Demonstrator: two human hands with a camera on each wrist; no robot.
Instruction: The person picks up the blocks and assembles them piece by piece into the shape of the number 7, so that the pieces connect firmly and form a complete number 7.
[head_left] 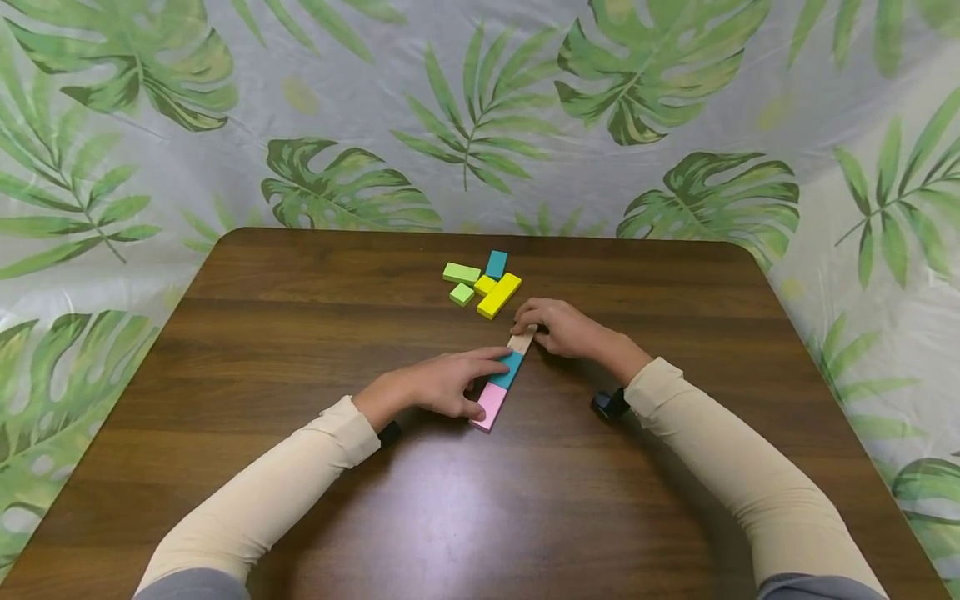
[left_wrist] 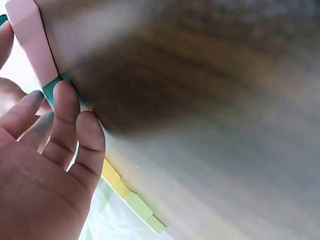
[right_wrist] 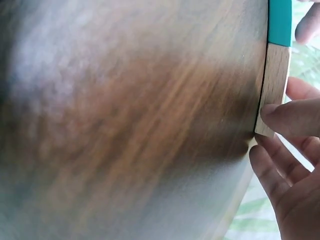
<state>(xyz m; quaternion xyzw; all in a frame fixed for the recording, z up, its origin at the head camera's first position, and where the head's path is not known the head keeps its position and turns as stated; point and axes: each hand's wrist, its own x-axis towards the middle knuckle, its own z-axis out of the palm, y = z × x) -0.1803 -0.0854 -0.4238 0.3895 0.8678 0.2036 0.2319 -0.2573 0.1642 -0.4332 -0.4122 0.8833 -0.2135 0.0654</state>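
A pink block, a teal block and a plain wooden block lie end to end in a slanting row on the table. My left hand reaches over the row from the left, thumb on the pink block and outstretched fingers on the teal one. At the far end, my right hand pinches the wooden block. In the right wrist view its thumb presses the side of that block, with other fingers around its end. The wooden and teal blocks meet flush there.
Beyond the row sits a loose cluster: a long yellow block, a small yellow block, a second teal block, a long green block and a small green block. The brown table ends at a leaf-patterned curtain.
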